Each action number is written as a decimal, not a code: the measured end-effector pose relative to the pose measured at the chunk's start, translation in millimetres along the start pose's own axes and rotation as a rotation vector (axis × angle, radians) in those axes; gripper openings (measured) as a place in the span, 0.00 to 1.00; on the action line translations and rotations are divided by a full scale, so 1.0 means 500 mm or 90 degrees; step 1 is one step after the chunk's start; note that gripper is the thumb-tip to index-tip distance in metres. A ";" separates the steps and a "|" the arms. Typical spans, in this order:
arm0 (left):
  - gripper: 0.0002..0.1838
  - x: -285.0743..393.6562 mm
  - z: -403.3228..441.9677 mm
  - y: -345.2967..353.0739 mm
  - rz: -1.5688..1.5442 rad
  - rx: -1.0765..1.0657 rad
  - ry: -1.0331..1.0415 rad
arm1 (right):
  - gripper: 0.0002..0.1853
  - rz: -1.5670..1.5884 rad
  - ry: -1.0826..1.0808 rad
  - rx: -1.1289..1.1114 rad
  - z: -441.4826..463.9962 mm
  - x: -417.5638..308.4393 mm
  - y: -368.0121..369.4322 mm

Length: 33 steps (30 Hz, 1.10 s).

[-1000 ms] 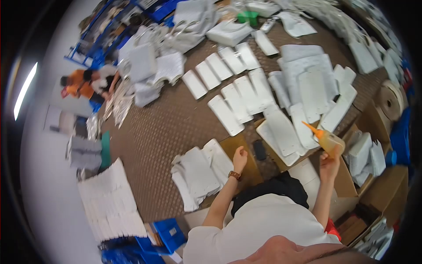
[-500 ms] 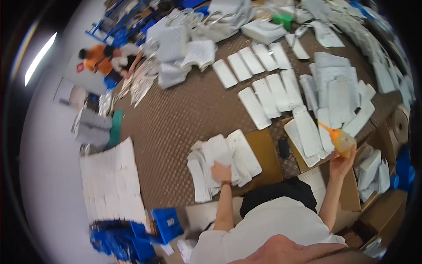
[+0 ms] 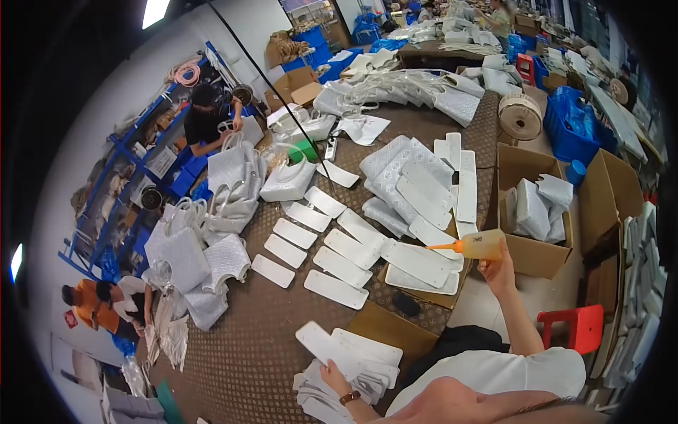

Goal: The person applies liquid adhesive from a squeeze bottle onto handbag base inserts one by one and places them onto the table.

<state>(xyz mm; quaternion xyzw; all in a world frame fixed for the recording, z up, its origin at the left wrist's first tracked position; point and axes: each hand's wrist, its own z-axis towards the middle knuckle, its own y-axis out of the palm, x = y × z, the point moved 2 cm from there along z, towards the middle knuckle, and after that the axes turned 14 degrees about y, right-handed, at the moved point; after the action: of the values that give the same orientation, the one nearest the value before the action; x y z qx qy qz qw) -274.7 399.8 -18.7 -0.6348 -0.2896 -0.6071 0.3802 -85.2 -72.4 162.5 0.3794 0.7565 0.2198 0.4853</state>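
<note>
My right hand (image 3: 500, 272) is closed around a squeeze bottle (image 3: 483, 245) with yellowish contents and a long orange nozzle pointing left. The bottle is tilted on its side above white panels lying on cardboard. My left hand (image 3: 335, 377) grips the lower edge of a long white panel (image 3: 326, 348) with rounded corners, over a loose pile of similar panels (image 3: 378, 350). Some of its fingers are hidden under the panel. Several white panels (image 3: 346, 247) lie in rows on the brown patterned table (image 3: 261, 318) beyond.
White handbags (image 3: 233, 177) and quilted silvery-white pieces (image 3: 406, 173) are heaped on the table. An open cardboard box (image 3: 533, 244), a fan (image 3: 521, 116) and a red stool (image 3: 583, 328) stand at the right. One person (image 3: 212, 120) works at the far left side, others beyond.
The view has swung right, showing more of the room. My left hand now grips a panel raised from the pile. The bottle has tipped from nozzle up-left to nearly level.
</note>
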 end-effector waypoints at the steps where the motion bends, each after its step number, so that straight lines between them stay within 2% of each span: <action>1: 0.11 0.043 0.005 0.028 -0.105 -0.036 -0.010 | 0.20 -0.012 -0.003 -0.019 0.005 -0.002 -0.002; 2: 0.11 0.078 0.008 0.055 -0.209 -0.069 -0.021 | 0.20 -0.013 0.001 -0.026 0.005 -0.003 0.009; 3: 0.11 0.104 0.011 0.077 -0.210 -0.060 -0.016 | 0.20 -0.059 -0.018 -0.048 0.006 -0.006 0.034; 5: 0.13 0.156 0.010 0.127 -0.270 -0.123 0.011 | 0.21 -0.149 -0.059 -0.093 0.008 -0.015 0.079; 9: 0.15 0.222 -0.022 0.222 -0.318 -0.168 0.001 | 0.23 -0.146 -0.086 -0.115 0.009 -0.019 0.080; 14: 0.19 0.308 -0.088 0.333 -0.380 -0.288 -0.069 | 0.26 -0.170 -0.131 -0.159 0.019 -0.064 0.083; 18: 0.20 0.361 -0.111 0.346 -0.383 -0.348 -0.115 | 0.32 -0.154 -0.133 -0.200 0.001 -0.119 0.098; 21: 0.21 0.418 -0.135 0.343 -0.382 -0.382 -0.122 | 0.39 -0.328 -0.289 -0.187 -0.012 -0.156 0.145; 22: 0.21 0.441 -0.145 0.335 -0.378 -0.401 -0.117 | 0.39 -0.331 -0.282 -0.189 -0.011 -0.163 0.154; 24: 0.22 0.475 -0.163 0.322 -0.372 -0.406 -0.120 | 0.42 -0.373 -0.361 -0.268 -0.013 -0.178 0.181; 25: 0.22 0.492 -0.168 0.317 -0.373 -0.409 -0.111 | 0.42 -0.378 -0.345 -0.273 -0.016 -0.184 0.195; 27: 0.22 0.521 -0.176 0.306 -0.374 -0.415 -0.090 | 0.41 -0.364 -0.430 -0.338 -0.027 -0.197 0.229; 28: 0.22 0.531 -0.180 0.302 -0.370 -0.406 -0.096 | 0.41 -0.366 -0.419 -0.340 -0.022 -0.198 0.237; 33: 0.22 0.562 -0.198 0.289 -0.349 -0.439 -0.071 | 0.39 -0.337 -0.453 -0.280 -0.005 -0.197 0.253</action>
<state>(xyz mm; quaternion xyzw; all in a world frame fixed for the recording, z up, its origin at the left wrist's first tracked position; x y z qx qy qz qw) -182.5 212.5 238.2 -0.6562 -0.2477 -0.7113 -0.0451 -18.2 -72.2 308.1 0.1146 0.5500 0.1004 0.8212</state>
